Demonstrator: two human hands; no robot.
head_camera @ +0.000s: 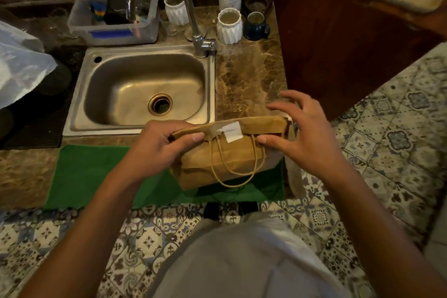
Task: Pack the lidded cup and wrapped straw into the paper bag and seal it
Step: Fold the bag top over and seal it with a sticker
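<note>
The left hand (160, 146) pinches the folded top of the paper bag (225, 159) at its left end, thumb on the near face and fingers curled over the fold, forearm angling up from the lower left. The right hand (302, 132) hovers at the bag's right end, fingers spread and relaxed above the fold, only the thumb tip touching the near face. The bag stands on the green cloth (96, 172) just in front of the sink (142, 89), long axis running left to right, handles hanging down the near face, a white sticker (233, 133) across the fold.
</note>
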